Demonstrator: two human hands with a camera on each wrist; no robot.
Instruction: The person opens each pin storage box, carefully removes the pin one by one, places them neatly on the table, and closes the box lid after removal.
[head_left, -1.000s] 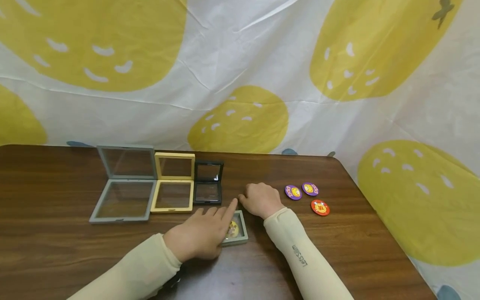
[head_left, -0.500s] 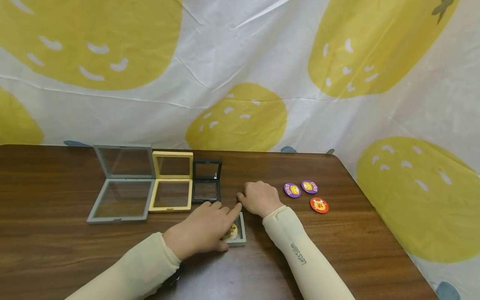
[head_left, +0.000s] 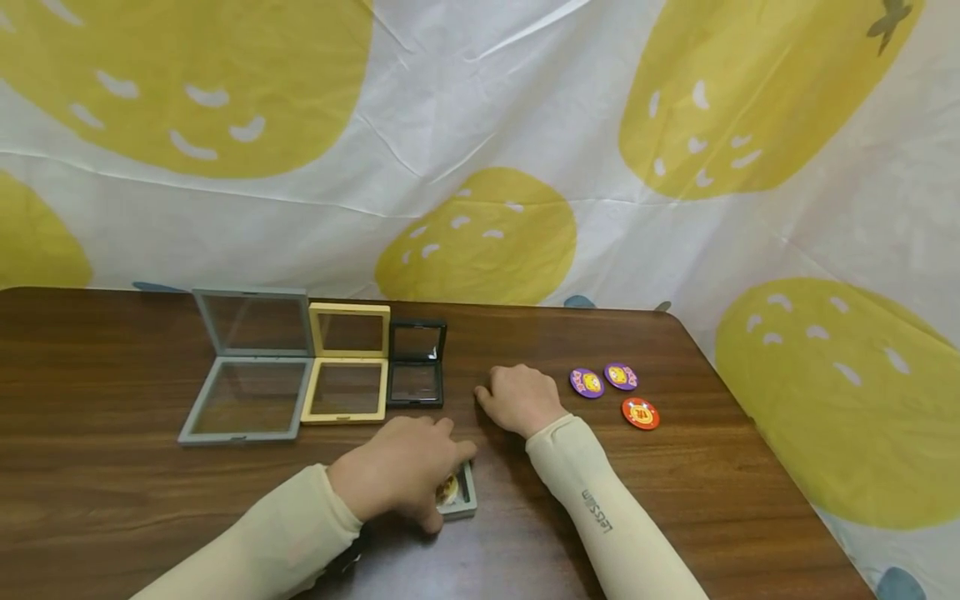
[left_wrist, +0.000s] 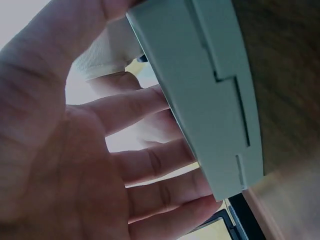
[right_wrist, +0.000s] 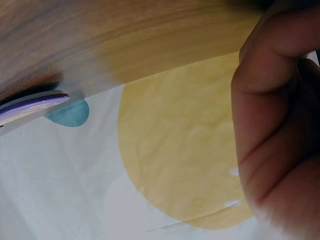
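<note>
My left hand [head_left: 401, 471] covers much of a small grey-green display case [head_left: 465, 500] on the table. A round yellowish badge [head_left: 447, 490] shows inside it, partly hidden by the hand. In the left wrist view, the thumb lies at one end of the case [left_wrist: 200, 100] and the fingertips touch its edge, so the hand grips it. To the right, my right hand [head_left: 522, 400] rests on the table with fingers loosely curled. Nothing is seen in it, though its palm is mostly hidden. The right wrist view shows bent fingers [right_wrist: 265, 110] at the right side.
Three open display cases stand in a row at the back left: a large grey one [head_left: 298, 408], a yellow one [head_left: 382, 392] and a small black one [head_left: 441, 383]. Two purple badges [head_left: 587, 383] and a red one [head_left: 641, 413] lie right of my right hand. A patterned cloth [head_left: 480, 100] hangs behind.
My left hand has drawn the small grey-green case toward me and a little to the left, its thumb now at the near edge. The right hand has stayed in place.
</note>
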